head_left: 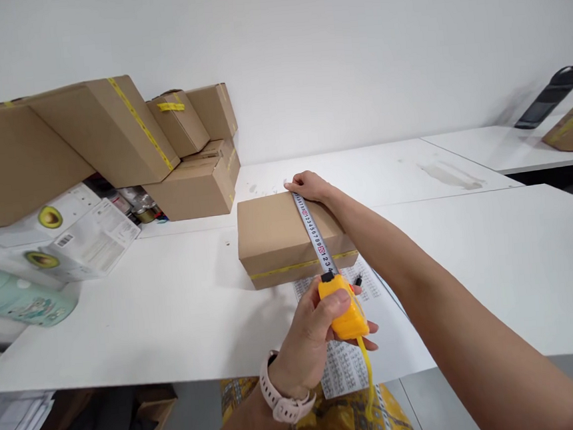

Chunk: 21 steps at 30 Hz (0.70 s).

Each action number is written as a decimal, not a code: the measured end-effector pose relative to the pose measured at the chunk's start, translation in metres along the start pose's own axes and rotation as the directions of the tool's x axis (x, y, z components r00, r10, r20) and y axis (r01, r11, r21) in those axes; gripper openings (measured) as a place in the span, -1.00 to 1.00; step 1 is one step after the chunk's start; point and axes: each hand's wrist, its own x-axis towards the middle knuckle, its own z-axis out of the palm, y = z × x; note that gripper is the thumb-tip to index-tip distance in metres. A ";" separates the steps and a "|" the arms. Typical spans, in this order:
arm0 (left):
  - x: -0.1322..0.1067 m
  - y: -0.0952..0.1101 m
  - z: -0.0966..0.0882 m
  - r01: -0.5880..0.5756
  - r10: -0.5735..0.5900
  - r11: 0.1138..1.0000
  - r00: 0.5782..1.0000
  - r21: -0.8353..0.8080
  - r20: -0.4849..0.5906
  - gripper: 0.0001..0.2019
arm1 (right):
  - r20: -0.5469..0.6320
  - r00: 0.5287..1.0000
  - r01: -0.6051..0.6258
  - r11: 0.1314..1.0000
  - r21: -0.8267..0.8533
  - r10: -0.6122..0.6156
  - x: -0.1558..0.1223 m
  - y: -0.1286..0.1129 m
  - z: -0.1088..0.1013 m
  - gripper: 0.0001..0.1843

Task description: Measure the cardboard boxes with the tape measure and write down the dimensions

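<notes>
A closed cardboard box (267,227) with yellow tape along its near side lies on the white table. My left hand (309,333), with a pale watch on the wrist, is wrapped round a yellow tape measure (343,307) in front of the box. From its case the silver blade (313,233) runs out across the box's top to the far edge. There my right hand (310,186) is closed at the blade's end, thumb and fingers pinching it against the box edge. The blade's very tip is hidden. A yellow strap hangs from the case.
Printed sheets (342,367) and a small black item (357,280) lie under and beside the box. Several cardboard boxes (189,190) are stacked at the left, near a mint green bottle (22,295). A black bottle (551,95) stands far right.
</notes>
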 end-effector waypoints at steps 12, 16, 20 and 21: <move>-0.015 0.006 -0.015 -0.056 0.053 0.995 0.998 0.081 0.041 -0.44 | -0.195 0.978 0.121 0.959 0.258 -0.071 0.012 0.006 -0.017 -0.61; -0.047 0.015 -0.055 -0.264 0.321 0.892 0.941 0.368 -0.103 -0.33 | -0.452 0.891 0.181 0.949 0.259 -0.046 -0.020 0.018 -0.055 -0.59; -0.058 0.021 -0.100 -0.261 0.491 0.785 0.815 0.562 -0.308 -0.31 | -0.497 0.867 0.046 0.990 0.130 0.025 -0.091 0.059 -0.066 -0.47; -0.056 0.021 -0.110 -0.246 0.484 0.787 0.814 0.566 -0.320 -0.33 | -0.447 0.894 -0.001 0.995 0.101 0.046 -0.108 0.070 -0.062 -0.42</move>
